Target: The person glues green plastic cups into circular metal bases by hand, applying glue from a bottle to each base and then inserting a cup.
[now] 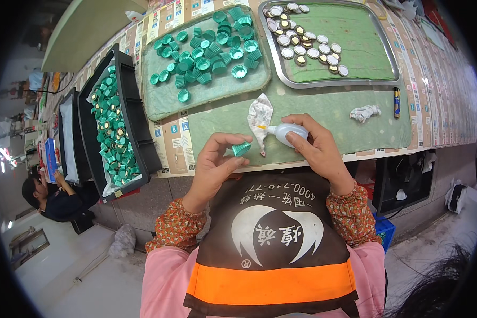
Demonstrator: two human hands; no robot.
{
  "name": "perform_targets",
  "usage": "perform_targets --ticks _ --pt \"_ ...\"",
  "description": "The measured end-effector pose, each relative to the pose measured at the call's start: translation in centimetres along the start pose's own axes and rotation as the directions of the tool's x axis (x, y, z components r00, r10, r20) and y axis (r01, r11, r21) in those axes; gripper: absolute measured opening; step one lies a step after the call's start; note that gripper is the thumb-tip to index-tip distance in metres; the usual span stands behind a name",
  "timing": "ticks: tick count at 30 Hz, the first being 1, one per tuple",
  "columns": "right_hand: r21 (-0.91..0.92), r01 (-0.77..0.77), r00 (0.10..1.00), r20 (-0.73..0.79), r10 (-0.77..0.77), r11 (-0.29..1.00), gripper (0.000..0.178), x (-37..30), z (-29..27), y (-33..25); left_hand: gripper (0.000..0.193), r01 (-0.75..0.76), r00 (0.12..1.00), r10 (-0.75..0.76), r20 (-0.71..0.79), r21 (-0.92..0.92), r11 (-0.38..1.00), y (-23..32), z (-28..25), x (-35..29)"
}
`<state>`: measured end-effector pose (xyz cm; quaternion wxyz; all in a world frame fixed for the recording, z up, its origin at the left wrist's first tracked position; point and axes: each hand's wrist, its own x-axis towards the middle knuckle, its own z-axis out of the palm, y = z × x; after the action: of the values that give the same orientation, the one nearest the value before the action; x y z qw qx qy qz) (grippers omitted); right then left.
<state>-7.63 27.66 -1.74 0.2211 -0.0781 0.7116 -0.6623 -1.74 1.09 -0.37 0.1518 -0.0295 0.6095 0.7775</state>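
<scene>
Between the fingertips and thumb of my left hand (212,165) is a small green fluted cup (241,149), tilted with its side toward the right. My right hand (323,152) is wrapped round a white squeeze bottle (288,132) that lies nearly level. Its orange-yellow nozzle points left at the cup and stays a little apart from it. Just behind both hands, a crumpled white cloth (260,111) lies on the green mat (212,119). What the inside of the cup holds cannot be made out.
A cloth-lined tray (153,106) of green fluted cups stands at back left. A metal tray (338,83) with round, white-topped pieces is at back right. A black crate (134,100) at left holds filled green cups. A second rag (364,112) lies right. Another person (55,193) sits far left.
</scene>
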Motion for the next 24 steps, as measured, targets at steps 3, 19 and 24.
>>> perform_targets --ticks 3,19,24 --pt "-0.097 0.042 0.999 -0.019 -0.044 0.994 0.032 0.3 0.1 0.4 0.035 0.008 1.000 -0.008 0.005 -0.035 0.999 -0.4 -0.2 0.0" --pt "-0.833 0.088 0.872 -0.201 -0.447 0.547 0.026 6.1 -4.2 -2.4 0.046 0.186 0.982 -0.189 0.015 -0.263 0.947 -0.3 -0.3 0.1" --pt "-0.880 0.074 0.865 -0.177 -0.469 0.469 0.021 11.0 -5.4 -2.3 0.049 0.152 0.988 -0.150 0.029 -0.243 0.958 0.1 0.6 0.4"
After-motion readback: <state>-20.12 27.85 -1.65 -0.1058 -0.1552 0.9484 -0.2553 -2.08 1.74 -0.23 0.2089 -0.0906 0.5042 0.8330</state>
